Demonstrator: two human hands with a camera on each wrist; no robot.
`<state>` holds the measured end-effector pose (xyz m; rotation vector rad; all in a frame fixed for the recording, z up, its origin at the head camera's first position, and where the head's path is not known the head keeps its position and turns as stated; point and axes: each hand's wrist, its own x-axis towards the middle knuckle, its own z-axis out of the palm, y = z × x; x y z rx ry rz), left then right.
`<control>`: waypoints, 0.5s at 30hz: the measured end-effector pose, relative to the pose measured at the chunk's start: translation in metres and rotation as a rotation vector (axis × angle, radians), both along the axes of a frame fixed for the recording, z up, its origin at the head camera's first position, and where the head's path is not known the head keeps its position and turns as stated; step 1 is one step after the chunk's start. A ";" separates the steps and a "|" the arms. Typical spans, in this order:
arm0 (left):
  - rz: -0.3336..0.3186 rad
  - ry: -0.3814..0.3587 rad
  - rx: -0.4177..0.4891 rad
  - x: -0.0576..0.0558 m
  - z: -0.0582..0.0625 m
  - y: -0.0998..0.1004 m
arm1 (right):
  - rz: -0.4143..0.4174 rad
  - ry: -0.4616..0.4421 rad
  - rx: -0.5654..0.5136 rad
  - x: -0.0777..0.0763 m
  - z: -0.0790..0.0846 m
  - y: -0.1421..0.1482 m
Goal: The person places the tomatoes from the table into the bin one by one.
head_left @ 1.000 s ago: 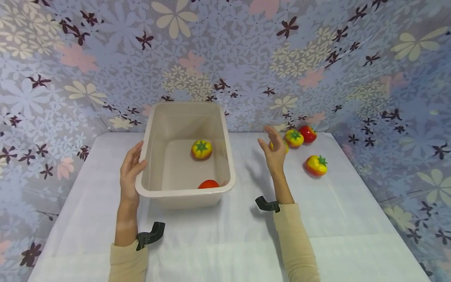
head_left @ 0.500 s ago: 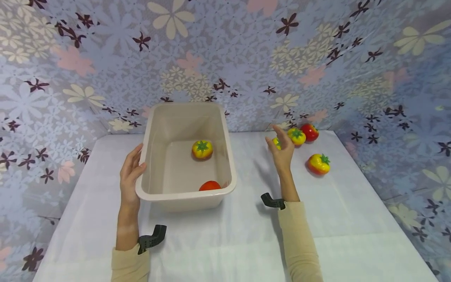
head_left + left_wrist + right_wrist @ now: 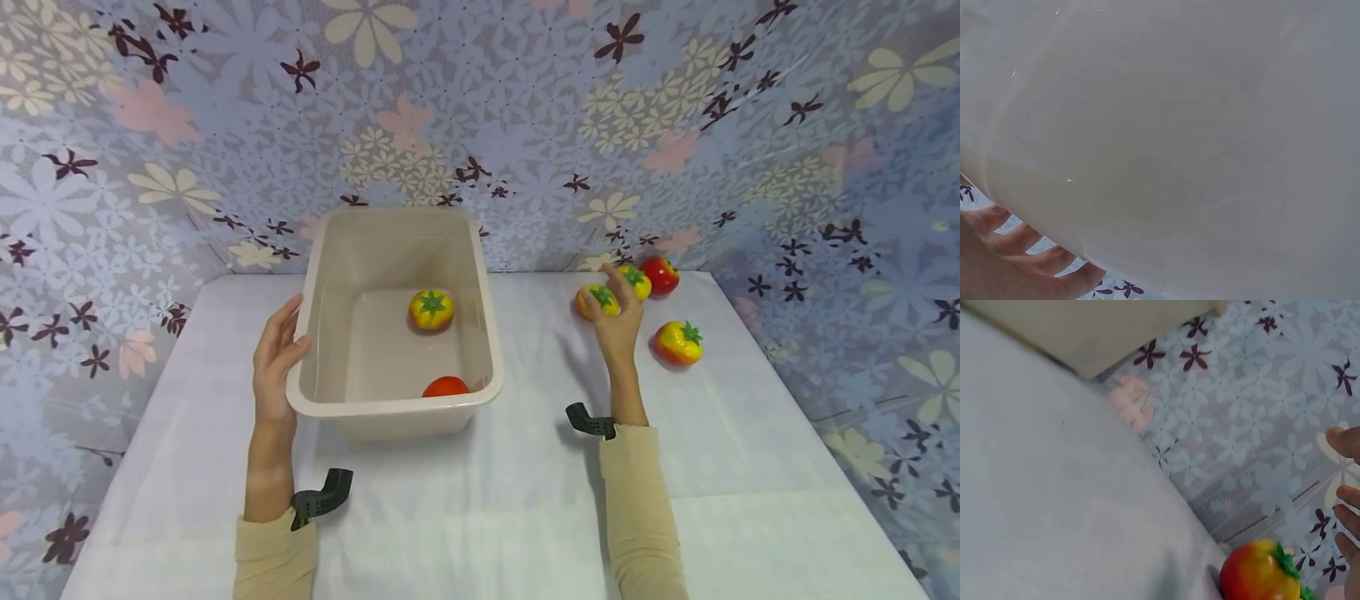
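A beige plastic bin (image 3: 390, 406) stands left of the middle of the table. My left hand (image 3: 274, 367) rests against its left side, thumb at the rim; the left wrist view shows its spread fingers (image 3: 1054, 259) along the outer wall. My right hand (image 3: 618, 321) hovers over a yellow-and-red toy fruit with a green leafy top (image 3: 592, 302), thumb and fingers apart around its right side. In the right wrist view, a fruit (image 3: 1254, 572) lies below the fingers (image 3: 1349, 519). Inside the bin are another yellow-and-red fruit (image 3: 431, 310) and a red one (image 3: 446, 387), partly hidden.
Behind the right hand sit a yellow fruit (image 3: 639, 282) and a red one (image 3: 661, 275), near the table's back edge. Farther right lies another yellow-and-red fruit (image 3: 678, 343). A flower-patterned wall (image 3: 525, 125) rises behind the white-covered table (image 3: 480, 533).
My right hand has shifted to the right, and the nearest yellow-and-red fruit shows more fully beside it. The left hand stays at the bin; the bin's contents are the same.
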<state>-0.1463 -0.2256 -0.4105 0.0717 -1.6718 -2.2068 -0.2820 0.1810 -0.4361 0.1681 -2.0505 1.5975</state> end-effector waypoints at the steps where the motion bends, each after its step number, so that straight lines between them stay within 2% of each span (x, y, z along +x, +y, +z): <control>1: -0.001 0.003 0.004 0.000 0.000 0.000 | -0.015 -0.019 0.026 -0.003 -0.005 0.003; 6: -0.005 0.015 0.016 0.000 0.000 0.000 | -0.062 -0.038 0.151 -0.021 -0.035 0.018; 8: -0.007 0.016 0.016 0.000 0.001 0.000 | -0.072 -0.029 0.182 -0.024 -0.040 0.021; 15: -0.008 0.008 0.018 0.000 0.001 0.000 | -0.099 -0.091 0.211 -0.025 -0.050 0.031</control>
